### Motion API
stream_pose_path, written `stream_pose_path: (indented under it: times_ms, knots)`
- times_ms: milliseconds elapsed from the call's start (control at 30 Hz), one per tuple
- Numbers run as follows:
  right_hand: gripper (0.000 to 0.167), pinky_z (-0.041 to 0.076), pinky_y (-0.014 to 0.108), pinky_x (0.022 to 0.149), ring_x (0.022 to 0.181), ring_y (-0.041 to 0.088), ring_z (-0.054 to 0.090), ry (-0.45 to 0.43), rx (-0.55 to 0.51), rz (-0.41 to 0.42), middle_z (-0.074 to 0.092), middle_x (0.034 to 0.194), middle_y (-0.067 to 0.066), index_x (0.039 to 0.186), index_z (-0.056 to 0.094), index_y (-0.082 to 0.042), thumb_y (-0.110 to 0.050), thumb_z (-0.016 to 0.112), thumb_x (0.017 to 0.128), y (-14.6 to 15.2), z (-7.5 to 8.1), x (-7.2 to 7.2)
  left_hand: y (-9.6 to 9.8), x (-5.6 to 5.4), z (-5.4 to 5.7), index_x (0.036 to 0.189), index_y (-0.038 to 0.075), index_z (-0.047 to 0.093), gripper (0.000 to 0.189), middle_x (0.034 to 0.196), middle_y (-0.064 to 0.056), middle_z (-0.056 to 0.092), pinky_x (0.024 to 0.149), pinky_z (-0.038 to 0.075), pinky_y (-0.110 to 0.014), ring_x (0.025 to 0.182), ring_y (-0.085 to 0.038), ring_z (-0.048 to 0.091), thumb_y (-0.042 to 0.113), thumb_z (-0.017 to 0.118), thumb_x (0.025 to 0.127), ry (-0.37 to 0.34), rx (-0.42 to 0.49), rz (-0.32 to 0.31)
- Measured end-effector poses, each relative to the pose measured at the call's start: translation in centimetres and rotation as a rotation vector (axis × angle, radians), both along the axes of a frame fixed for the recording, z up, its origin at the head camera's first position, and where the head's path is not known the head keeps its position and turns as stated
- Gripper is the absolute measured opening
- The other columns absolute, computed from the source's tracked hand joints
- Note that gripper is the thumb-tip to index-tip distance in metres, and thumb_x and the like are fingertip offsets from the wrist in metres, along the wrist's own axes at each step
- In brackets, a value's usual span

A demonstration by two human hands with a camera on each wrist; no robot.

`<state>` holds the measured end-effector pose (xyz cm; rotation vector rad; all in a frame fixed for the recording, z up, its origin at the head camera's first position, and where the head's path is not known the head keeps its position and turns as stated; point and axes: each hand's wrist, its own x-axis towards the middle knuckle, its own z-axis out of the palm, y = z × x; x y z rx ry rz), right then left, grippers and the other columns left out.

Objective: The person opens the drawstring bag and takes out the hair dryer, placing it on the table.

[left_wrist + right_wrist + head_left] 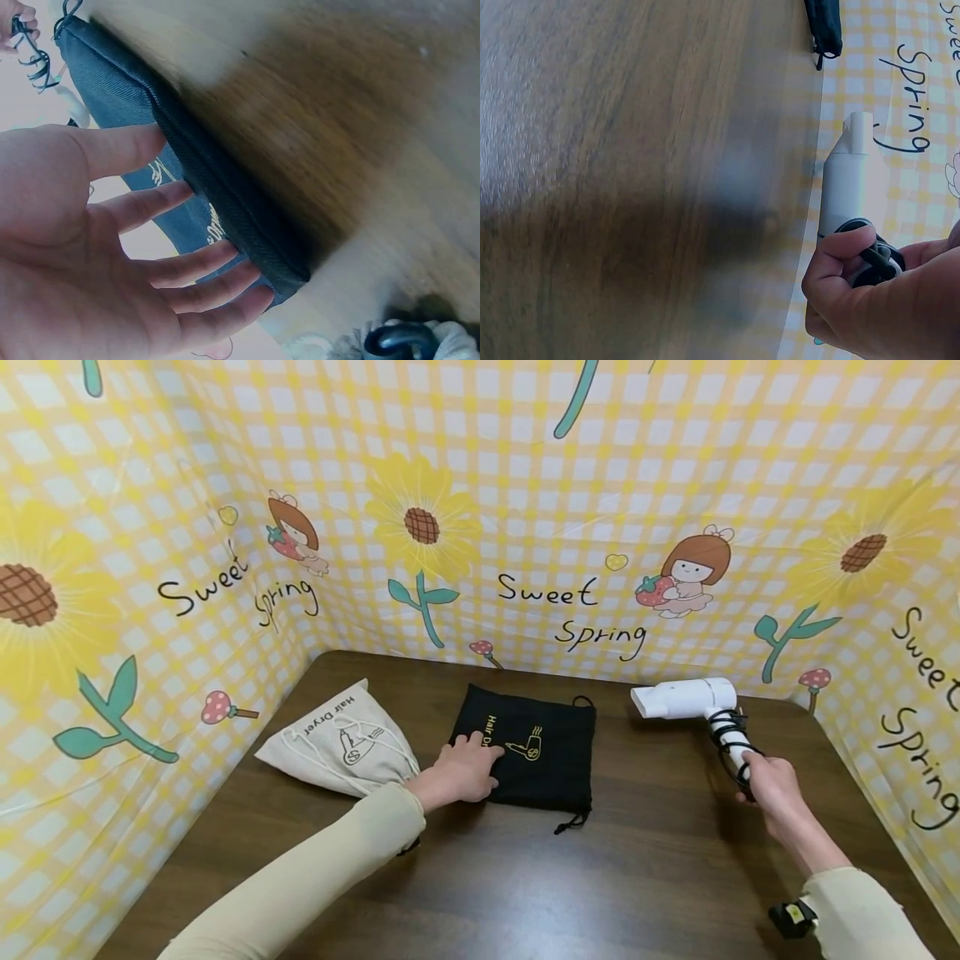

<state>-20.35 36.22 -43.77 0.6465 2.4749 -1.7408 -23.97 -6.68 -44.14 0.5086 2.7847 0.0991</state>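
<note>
A white hair dryer (pixel 686 699) with a black cord wound about its handle is gripped at the lower handle by my right hand (pixel 775 789). Its nozzle points left in the head view. In the right wrist view the fingers curl round the handle and cord, below the white barrel (pixel 844 195). My left hand (pixel 465 768) rests on the left part of a flat black drawstring bag (pixel 558 760) printed with a yellow dryer drawing. In the left wrist view the spread, nearly straight fingers touch the black bag (pixel 112 82) near its edge.
Left of the black bag lies a beige drawstring bag (pixel 375 718) lettered "Hair Dryer", partly behind the left wrist. Both bags lie on a dark wooden table (pixel 562 893). A yellow checked cloth (pixel 480 527) stands around the table's back and sides.
</note>
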Motion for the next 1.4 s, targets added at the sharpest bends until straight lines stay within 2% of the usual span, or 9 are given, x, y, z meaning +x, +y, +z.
stream_pose_path:
  times_ms: [667, 1067, 1400]
  knots:
    - [0.045, 0.056, 0.028, 0.055, 0.059, 0.014, 0.054, -0.002, -0.001, -0.075, 0.05, 0.085, 0.007, 0.116, 0.049, 0.019, -0.023, 0.036, 0.109, 1.1, -0.5, -0.6, 1.1, 0.4, 0.0, 0.152, 0.02, 0.057, 0.053, 0.148, -0.017, 0.049, 0.103, 0.044, -0.057, 0.132, -0.039, 0.048, 0.033, 0.07, 0.102, 0.008, 0.013, -0.023]
    - [0.044, 0.057, 0.028, 0.056, 0.059, 0.014, 0.054, -0.012, -0.013, -0.079, 0.048, 0.089, 0.01, 0.115, 0.047, 0.019, -0.023, 0.035, 0.11, 1.4, -0.2, -0.9, 1.2, 0.4, 0.0, 0.153, 0.021, 0.056, 0.053, 0.148, -0.017, 0.048, 0.103, 0.044, -0.057, 0.133, -0.04, 0.047, 0.033, 0.07, 0.102, 0.011, 0.006, -0.021]
    - [0.044, 0.056, 0.028, 0.056, 0.056, 0.013, 0.055, -0.02, 0.019, -0.077, 0.047, 0.09, 0.012, 0.115, 0.046, 0.019, -0.023, 0.034, 0.108, 1.5, -0.4, -0.8, 1.3, 0.5, 0.1, 0.153, 0.022, 0.056, 0.054, 0.148, -0.017, 0.048, 0.103, 0.045, -0.056, 0.132, -0.039, 0.048, 0.034, 0.07, 0.103, 0.006, -0.006, -0.019]
